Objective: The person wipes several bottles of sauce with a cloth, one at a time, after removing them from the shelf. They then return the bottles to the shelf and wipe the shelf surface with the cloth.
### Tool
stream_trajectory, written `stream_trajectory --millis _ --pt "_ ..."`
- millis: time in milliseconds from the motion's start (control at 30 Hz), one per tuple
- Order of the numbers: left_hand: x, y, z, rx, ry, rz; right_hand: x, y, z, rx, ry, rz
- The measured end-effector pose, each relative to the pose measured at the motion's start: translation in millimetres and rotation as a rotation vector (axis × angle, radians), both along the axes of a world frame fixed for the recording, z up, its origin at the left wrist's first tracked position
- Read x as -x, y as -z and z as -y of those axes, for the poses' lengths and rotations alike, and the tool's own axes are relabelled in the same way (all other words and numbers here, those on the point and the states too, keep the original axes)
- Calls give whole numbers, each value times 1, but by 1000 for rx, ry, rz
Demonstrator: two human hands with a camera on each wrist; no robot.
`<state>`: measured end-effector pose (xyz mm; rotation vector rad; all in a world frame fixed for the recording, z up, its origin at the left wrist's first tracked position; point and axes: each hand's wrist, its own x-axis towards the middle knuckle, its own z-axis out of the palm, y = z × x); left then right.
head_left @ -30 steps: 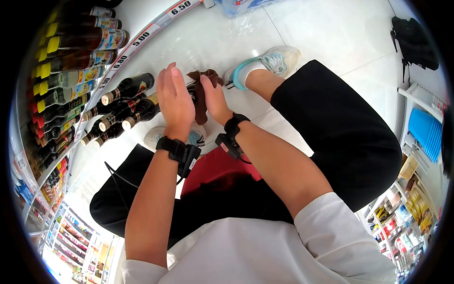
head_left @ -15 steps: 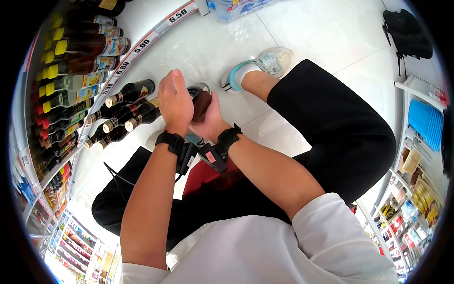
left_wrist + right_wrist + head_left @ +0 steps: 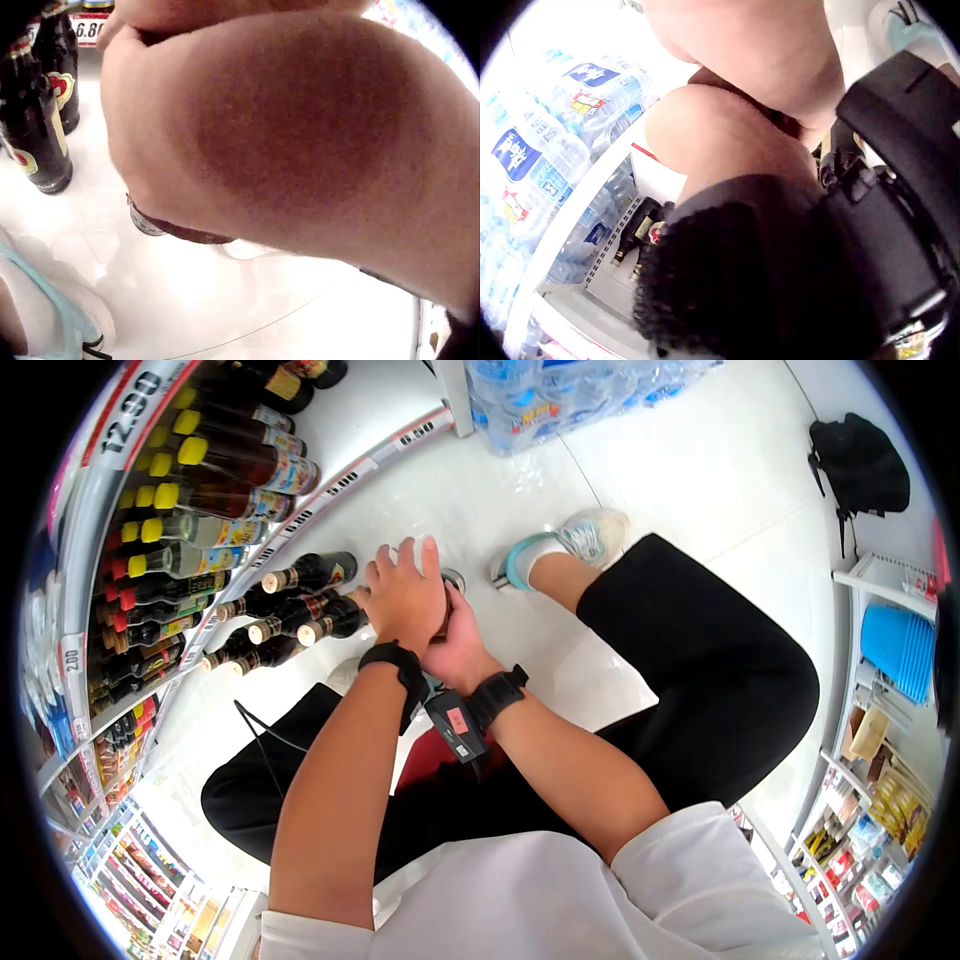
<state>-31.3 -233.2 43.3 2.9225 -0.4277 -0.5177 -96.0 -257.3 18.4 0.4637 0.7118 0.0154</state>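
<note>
My right hand (image 3: 460, 645) cups a brown cloth (image 3: 446, 622) with its thumb along the near side. Out of the cloth pokes the round, glassy end of a bottle (image 3: 454, 577); most of the bottle is hidden between my hands. Over it lies my left hand (image 3: 405, 600), fingers spread and fairly straight, palm against the bundle. In the left wrist view a strip of the cloth (image 3: 193, 233) and the bottle's glass rim (image 3: 144, 222) show under a hand. The right wrist view gives only a sliver of brown cloth (image 3: 718, 82) between the hands.
Several dark bottles (image 3: 312, 572) stand on the floor left of my hands. Shelves of bottles with a price strip (image 3: 345, 482) run along the left. Shrink-wrapped water bottles (image 3: 550, 400) lie ahead; a black bag (image 3: 860, 465) is far right. My shoe (image 3: 595, 538) is nearby.
The left hand has turned and spread its fingers over the bundle. The right hand has moved from the cloth's top to cup it from below. Now less cloth shows.
</note>
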Motion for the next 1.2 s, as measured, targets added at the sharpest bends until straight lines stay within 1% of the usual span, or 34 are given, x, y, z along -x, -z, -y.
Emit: stream_trajectory --millis 67,100,133,167,233,267,333,367,433,467,500,567,600,633,667,700,733,767,833,867,900,967,1000,1033,1100,1133,1167,1200 --pt "0 1 -1 -16 30 59 -1 7 2 -27 -15 6" --pt "-1 -1 0 -20 31 13 -2 6 3 -62 -23 -5" --pt "-1 -3 1 -25 32 -35 -3 4 3 -34 -28 -2" --pt "-1 -5 1 -17 28 -28 -3 3 3 -26 -32 6" --pt "-1 -6 2 -35 25 -72 -2 -11 8 24 -120 -90" --pt "-1 -5 2 -20 11 -77 -1 -12 8 36 -124 -86" --pt "-1 -3 1 -7 2 -71 0 -5 7 105 -217 -210" --pt "-1 -2 1 -7 -1 -71 2 -2 7 119 -223 -204" --pt "-2 -1 1 11 -20 -57 6 -8 10 269 -389 -225" --pt "-2 0 1 12 -13 -74 11 -12 11 353 -408 -230" --pt "-2 0 0 13 -7 -93 15 -11 12 370 -419 -227" --pt "-4 1 0 37 -22 -84 22 -9 16 597 -513 -211" --pt "-5 1 -1 43 15 -83 22 -23 20 706 -533 -243" --pt "-6 -1 -2 47 52 -83 20 -38 25 718 -542 -241" --pt "-7 -2 -5 55 41 -82 17 -51 32 848 -604 -248" --pt "-8 -3 -7 100 77 -79 16 -59 36 979 -665 -257" --pt "-9 -3 -8 144 111 -77 19 -56 40 1002 -658 -237" --pt "-9 -2 -10 153 99 -81 21 -50 43 1011 -671 -239" --pt "-9 1 -13 372 52 -112 23 -44 48 1417 -681 -269" --pt "-8 3 -15 482 -4 -104 25 -41 52 1533 -681 -289" --pt "-9 8 -21 489 -25 -108 23 -45 54 1542 -703 -283" --pt "-9 20 -36 823 17 43 20 -51 55 1679 -559 -251" --pt "-4 20 -40 990 -216 9 17 -54 58 1691 -593 -227" --pt "3 19 -43 997 -244 14 13 -57 58 1702 -619 -212" --pt "17 14 -51 1252 -1160 -482 4 -61 56 1878 -537 -77" --pt "23 6 -63 1195 -1247 -778 -2 -59 54 1943 -522 -27" --pt "31 4 -67 1209 -1270 -773 -8 -58 52 1949 -543 -8" --pt "39 4 -66 1278 -1476 -1006 -14 -59 49 2127 -606 18"
